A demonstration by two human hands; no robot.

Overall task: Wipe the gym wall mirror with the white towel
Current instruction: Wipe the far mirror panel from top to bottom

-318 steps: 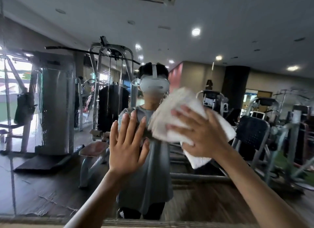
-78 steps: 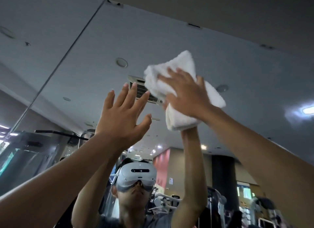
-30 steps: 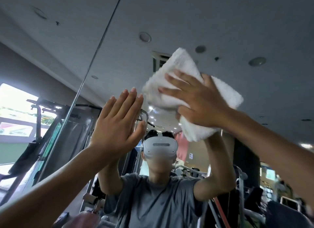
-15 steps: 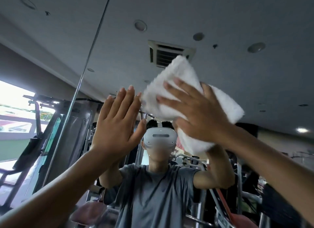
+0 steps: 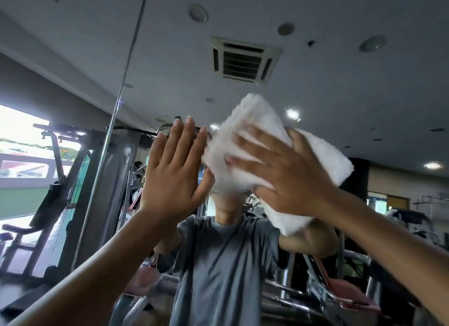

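- Up close, two bare forearms rise from the lower corners of the view toward the glass.
- The left hand (image 5: 170, 170) is held flat, fingers straight and close together, thumb angled out, palm turned to the glass, with nothing in it. Whether the palm actually touches the glass cannot be told.
- The right hand (image 5: 284, 177) lies spread on the folded white terry towel (image 5: 320, 160). Its fingers are straight and fanned, pressing the cloth flat rather than clutching it, and the fingertips are blurred.
- The towel sits against the large gym wall mirror (image 5: 340, 83), just right of the left hand's fingertips. Its lower end shows beneath the right wrist.
- A thin metal seam (image 5: 126, 83) runs down the mirror at the left, leaning in this wide view.
- In the reflection stands a person in a grey short-sleeved T-shirt (image 5: 223, 265), both arms raised. The towel covers most of the person's white headset (image 5: 228, 191).
- Behind the person at the left is a dark steel weight machine (image 5: 102, 180), with a bright window (image 5: 19, 151) beyond it.
- Overhead, the grey ceiling carries a square air-conditioning vent (image 5: 243, 61) and round recessed lights.
- More gym equipment at the lower right is dim, crowded and cut off by the right forearm, so its parts cannot be told apart.
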